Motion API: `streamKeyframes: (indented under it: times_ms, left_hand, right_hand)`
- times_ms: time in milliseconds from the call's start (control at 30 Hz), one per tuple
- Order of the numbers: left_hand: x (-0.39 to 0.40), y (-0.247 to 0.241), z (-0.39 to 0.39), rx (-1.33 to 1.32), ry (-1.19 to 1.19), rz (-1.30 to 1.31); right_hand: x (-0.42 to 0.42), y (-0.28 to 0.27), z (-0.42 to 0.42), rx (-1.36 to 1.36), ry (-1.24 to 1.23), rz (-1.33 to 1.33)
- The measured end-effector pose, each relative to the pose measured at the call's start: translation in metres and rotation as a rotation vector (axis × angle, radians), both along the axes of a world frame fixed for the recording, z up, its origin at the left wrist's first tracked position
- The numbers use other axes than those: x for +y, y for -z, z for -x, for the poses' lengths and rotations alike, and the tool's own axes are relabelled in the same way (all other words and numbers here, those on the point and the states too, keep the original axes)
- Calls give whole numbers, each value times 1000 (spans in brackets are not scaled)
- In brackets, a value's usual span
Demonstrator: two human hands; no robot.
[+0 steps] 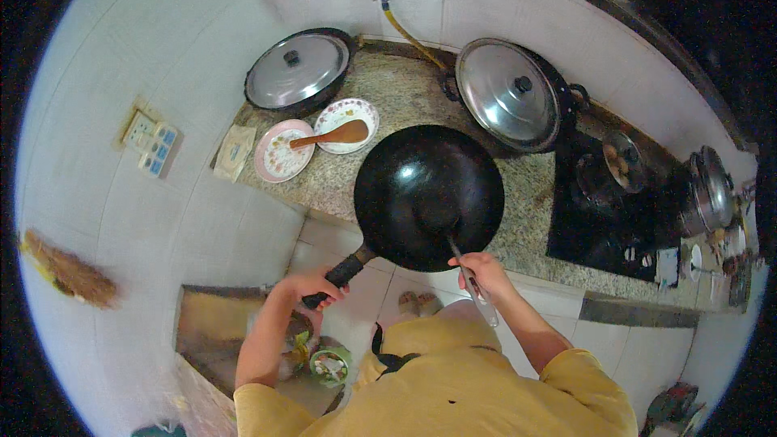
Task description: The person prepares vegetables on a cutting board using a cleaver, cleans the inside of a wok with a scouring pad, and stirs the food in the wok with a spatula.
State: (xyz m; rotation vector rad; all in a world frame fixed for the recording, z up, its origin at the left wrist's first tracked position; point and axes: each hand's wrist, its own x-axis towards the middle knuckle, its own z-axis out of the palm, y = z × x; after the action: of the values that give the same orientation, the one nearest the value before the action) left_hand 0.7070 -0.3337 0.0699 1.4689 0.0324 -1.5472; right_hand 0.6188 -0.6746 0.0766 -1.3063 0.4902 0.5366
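My left hand point(317, 291) is closed round the black handle of a dark wok point(419, 188), which is over the front edge of the granite counter. In my right hand point(482, 276) is the handle of a metal utensil point(478, 296); its far end reaches into the wok and is hard to make out against the black surface. Left of the wok, a wooden spatula point(343, 135) lies across two floral dishes, a white one point(366, 110) and a pink-rimmed one point(267, 158). I cannot tell whether the wok holds anything.
Two lidded black pans point(303, 73) point(504, 97) stand at the back of the granite counter point(400, 85). On the right, a black stove point(595, 224) bears a glass-lidded pot point(622, 161). A yellow gas hose point(410, 36) runs down the wall. A green container point(331, 367) stands low at the left.
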Motion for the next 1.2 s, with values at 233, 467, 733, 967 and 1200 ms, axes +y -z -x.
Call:
streamKeyframes:
  times_ms: [233,467,733,967,1200]
  left_hand:
    - [-15,-6,-63,30,191,-63]
    - [-13,-3,-110,-31,319,-65]
    - [-10,-3,-144,-991,593,-273]
    - [-17,-10,-152,-1179,659,-266]
    - [-18,-20,-138,-1251,548,-197]
  right_hand:
    - [10,0,1,48,132,52]
    - [14,16,-36,42,154,-7]
    - [56,35,-65,-51,145,217]
    - [71,69,-64,-203,22,633]
    - [48,26,-41,-473,164,820]
